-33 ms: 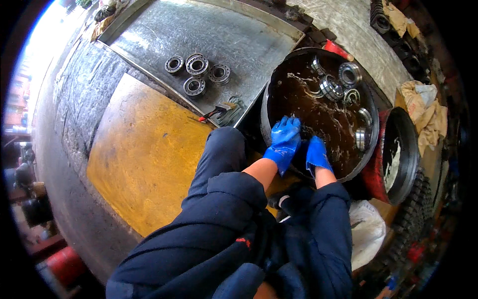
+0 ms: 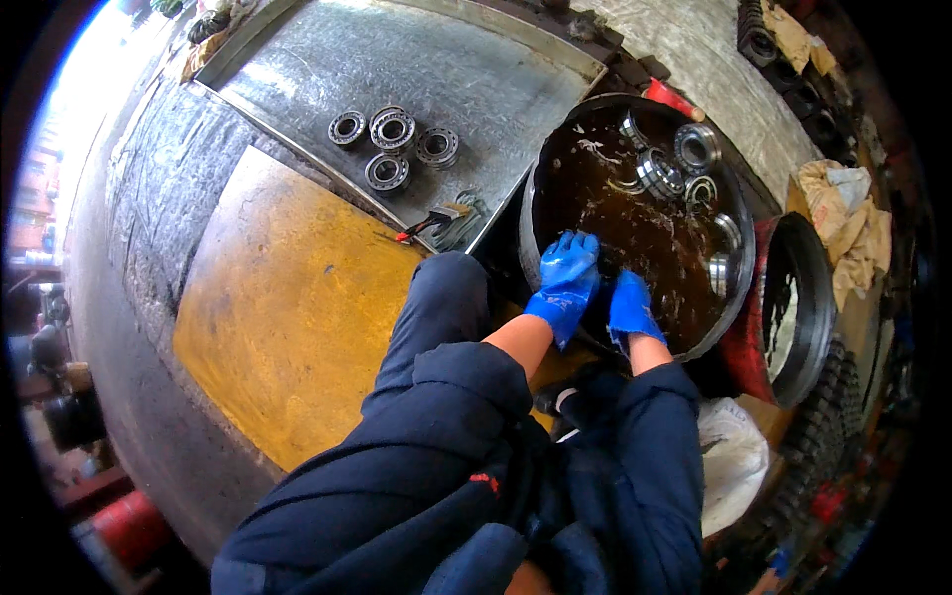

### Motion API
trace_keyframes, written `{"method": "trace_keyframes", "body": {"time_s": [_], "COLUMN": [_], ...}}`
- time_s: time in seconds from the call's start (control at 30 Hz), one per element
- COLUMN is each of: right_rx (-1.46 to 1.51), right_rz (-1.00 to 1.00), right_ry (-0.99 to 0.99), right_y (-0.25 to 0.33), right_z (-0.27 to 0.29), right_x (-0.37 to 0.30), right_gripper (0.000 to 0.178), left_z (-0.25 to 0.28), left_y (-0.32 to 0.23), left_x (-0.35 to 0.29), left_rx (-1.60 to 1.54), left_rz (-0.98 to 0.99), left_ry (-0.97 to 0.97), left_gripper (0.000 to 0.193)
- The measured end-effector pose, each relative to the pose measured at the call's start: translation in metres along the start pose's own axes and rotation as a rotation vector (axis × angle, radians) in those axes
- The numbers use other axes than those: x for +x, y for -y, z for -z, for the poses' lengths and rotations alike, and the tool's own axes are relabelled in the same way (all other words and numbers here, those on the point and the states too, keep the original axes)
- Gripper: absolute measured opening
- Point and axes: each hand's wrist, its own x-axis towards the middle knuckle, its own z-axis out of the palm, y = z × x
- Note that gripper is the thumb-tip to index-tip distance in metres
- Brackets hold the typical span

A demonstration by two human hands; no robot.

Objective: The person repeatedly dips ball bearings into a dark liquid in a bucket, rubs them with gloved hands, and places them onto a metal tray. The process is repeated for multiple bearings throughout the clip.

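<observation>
A round dark metal tub (image 2: 531, 213) stands in front of me with brown liquid in it. My left hand (image 2: 567, 278), in a blue rubber glove, reaches in by the left wall with its fingers bent down; what they hold is hidden. Beside it, my right hand (image 2: 633, 305) in a matching glove dips into the near side, its fingertips out of sight. Several steel bearing parts sit at the tub's far and right side, among them a ball bearing (image 2: 697, 148), a bearing ring (image 2: 659, 174) and another ring (image 2: 719, 276).
To the left, a shallow metal tray (image 2: 476, 79) carries several bearings (image 2: 387, 173) and a paintbrush (image 2: 432, 223) with a red handle. A yellow plate (image 2: 297, 307) lies nearer. Right of the tub are a red drum (image 2: 749, 352), a white sack (image 2: 732, 461) and brown paper (image 2: 843, 228).
Ripples and pale foam on the brown liquid have shifted around the tub. My hands stay in nearly the same place, and the bearings have not moved.
</observation>
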Motion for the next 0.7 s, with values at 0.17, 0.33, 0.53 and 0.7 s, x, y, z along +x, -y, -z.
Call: {"method": "trace_keyframes", "body": {"time_s": [0.17,0.33,0.53,0.7], "right_rx": [-1.166,-0.967,-0.289,-0.642], "right_rz": [0.167,0.019,0.11,0.366], "right_ry": [0.287,0.05,0.14,-0.052], "right_y": [0.055,0.066,0.069,0.068], "right_z": [-0.02,-0.021,-0.02,0.002], "right_x": [0.012,-0.018,-0.052,-0.065], "right_gripper": [0.045,0.045,0.047,0.045], "left_z": [-0.001,0.005,-0.002,0.0], "left_y": [-0.009,0.007,0.015,-0.005], "left_x": [0.003,-0.005,-0.009,0.001], "left_rx": [0.015,-0.008,0.043,-0.028], "left_rz": [-0.003,0.012,0.006,0.008], "left_ry": [0.011,0.017,-0.072,0.012], "left_gripper": [0.039,0.034,0.032,0.026]}}
